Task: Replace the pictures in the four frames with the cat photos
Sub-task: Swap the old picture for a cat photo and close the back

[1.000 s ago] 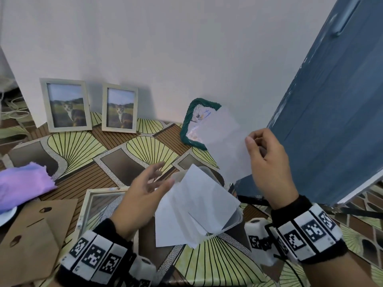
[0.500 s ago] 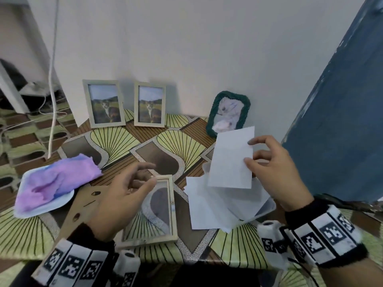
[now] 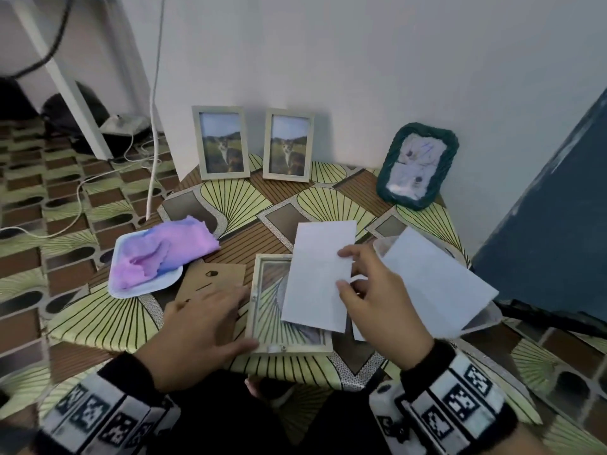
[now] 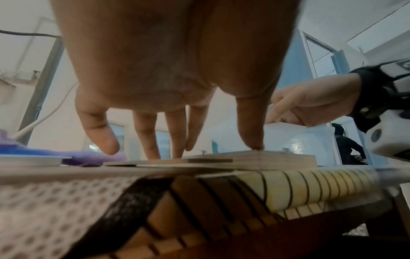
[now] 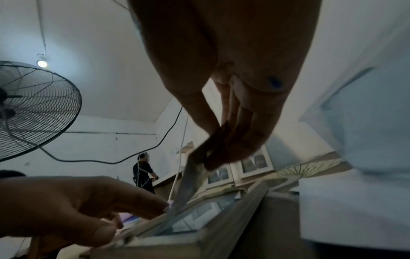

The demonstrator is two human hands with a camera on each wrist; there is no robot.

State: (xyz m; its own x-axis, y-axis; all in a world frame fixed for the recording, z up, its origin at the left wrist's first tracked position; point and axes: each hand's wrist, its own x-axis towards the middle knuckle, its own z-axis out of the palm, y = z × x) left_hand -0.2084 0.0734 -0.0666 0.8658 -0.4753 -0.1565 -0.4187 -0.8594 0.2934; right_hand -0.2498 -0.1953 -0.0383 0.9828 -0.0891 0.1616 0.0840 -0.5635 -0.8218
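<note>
An empty light wooden frame point(image 3: 259, 323) lies flat, back up, near the table's front edge. My right hand point(image 3: 371, 290) pinches a photo point(image 3: 318, 274), white back up, and holds it slanted over the frame's right half; the same photo point(image 5: 190, 175) hangs edge-on in the right wrist view. My left hand point(image 3: 203, 326) lies flat with straight fingers, thumb point(image 4: 250, 129) on the frame's point(image 4: 266, 158) near left corner, fingers on the brown backing board point(image 3: 213, 280). Two wooden frames with cat photos point(image 3: 221, 142) point(image 3: 288, 144) and a green-rimmed frame point(image 3: 415, 165) lean on the wall.
More white photo sheets point(image 3: 433, 280) lie in a clear tray at the right. A white plate point(image 3: 131, 290) with a purple cloth point(image 3: 164, 251) sits at the left. The blue door point(image 3: 551, 208) stands close on the right. Cables point(image 3: 151, 126) hang at the table's far left corner.
My right hand brought the photo down and left from above the stack to over the flat frame. My left hand dropped onto the frame's corner and the backing board. The head view tilted down.
</note>
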